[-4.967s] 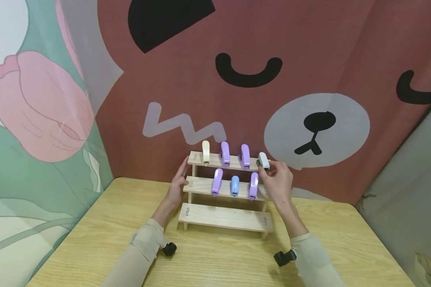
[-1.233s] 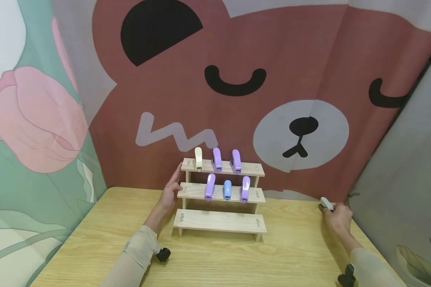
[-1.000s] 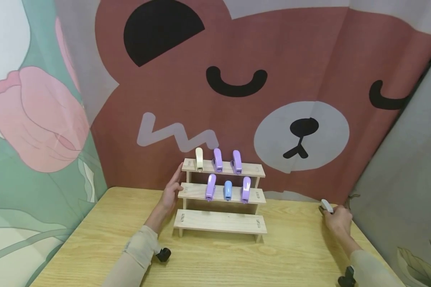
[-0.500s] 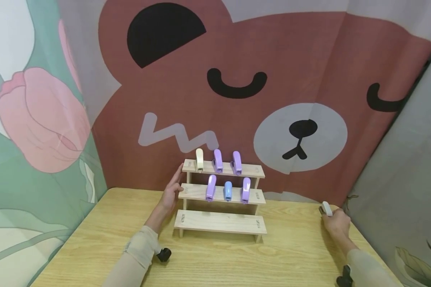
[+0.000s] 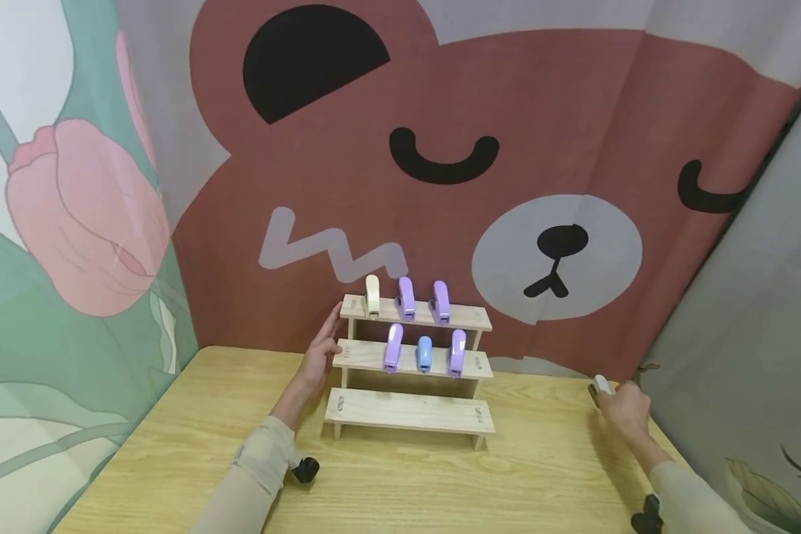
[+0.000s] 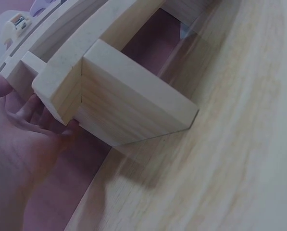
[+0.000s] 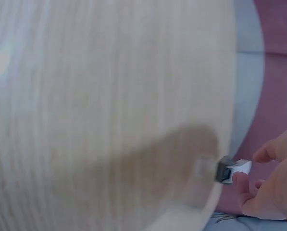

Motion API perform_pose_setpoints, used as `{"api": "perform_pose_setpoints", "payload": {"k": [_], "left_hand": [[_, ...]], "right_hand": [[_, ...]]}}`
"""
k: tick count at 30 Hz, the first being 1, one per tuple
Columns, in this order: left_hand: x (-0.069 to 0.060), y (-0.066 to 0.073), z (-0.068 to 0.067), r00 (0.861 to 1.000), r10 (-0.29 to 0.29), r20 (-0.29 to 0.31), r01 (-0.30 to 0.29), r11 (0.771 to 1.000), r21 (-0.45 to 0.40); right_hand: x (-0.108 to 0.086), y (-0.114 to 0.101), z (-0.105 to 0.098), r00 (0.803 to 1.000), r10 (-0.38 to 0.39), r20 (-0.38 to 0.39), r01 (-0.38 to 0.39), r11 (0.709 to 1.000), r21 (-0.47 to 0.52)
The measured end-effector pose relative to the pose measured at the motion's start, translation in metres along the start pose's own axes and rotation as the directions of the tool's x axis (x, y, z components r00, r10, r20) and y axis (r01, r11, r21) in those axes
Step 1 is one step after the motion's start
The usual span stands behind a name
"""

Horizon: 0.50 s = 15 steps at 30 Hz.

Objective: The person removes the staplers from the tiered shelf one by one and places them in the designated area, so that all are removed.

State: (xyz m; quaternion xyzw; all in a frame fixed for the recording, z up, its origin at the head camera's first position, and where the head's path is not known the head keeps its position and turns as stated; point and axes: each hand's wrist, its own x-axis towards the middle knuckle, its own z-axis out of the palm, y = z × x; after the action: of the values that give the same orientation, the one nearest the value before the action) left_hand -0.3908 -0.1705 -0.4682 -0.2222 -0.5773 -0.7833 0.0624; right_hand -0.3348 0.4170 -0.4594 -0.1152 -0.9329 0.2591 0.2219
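Observation:
At the left side of the three-tier wooden rack (image 5: 410, 410), my left hand (image 5: 315, 366) grips the ends of the upper two shelves; in the left wrist view its fingers (image 6: 30, 110) curl by a shelf end (image 6: 61, 91). Far to the right, my right hand (image 5: 626, 409) holds a small white stapler (image 5: 601, 384) near the table's back edge; the right wrist view shows a fingertip on the stapler (image 7: 241, 167). A cream stapler (image 5: 372, 297) and two purple ones (image 5: 406, 299) stand on the top shelf. The middle shelf bears a blue stapler (image 5: 424, 354) between two purple ones (image 5: 457, 354).
The wooden table (image 5: 400, 493) extends in front of the rack and on both sides. Behind it hangs a curtain (image 5: 347, 170) with a bear face, and a floral curtain (image 5: 93, 215) is on the left. A black wrist camera (image 5: 305, 469) sits by my left sleeve.
Five seconds ago my right hand was at the top shelf's right end with the white stapler; both are now at the table's far right. In the last second the stapler has shifted slightly left and down.

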Motion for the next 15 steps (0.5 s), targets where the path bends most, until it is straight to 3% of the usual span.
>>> {"api": "perform_pose_setpoints", "payload": {"k": [5,12,15], "left_hand": [[0.001,-0.001,-0.001,1.0,-0.001,0.002,0.001,1.0,-0.008],[0.0,-0.002,-0.002,1.0,0.019,0.009,-0.019,1.0,-0.015],[0.0,-0.002,-0.002,1.0,0.021,0.011,-0.02,1.0,-0.02]], "right_hand": [[0.0,-0.024,-0.012,0.998,-0.061,-0.017,0.061,0.998,-0.005],[0.0,-0.062,-0.021,0.999,-0.028,0.04,0.024,0.996,0.09],[-0.002,-0.082,-0.022,0.999,-0.04,0.018,0.037,0.991,0.132]]}}
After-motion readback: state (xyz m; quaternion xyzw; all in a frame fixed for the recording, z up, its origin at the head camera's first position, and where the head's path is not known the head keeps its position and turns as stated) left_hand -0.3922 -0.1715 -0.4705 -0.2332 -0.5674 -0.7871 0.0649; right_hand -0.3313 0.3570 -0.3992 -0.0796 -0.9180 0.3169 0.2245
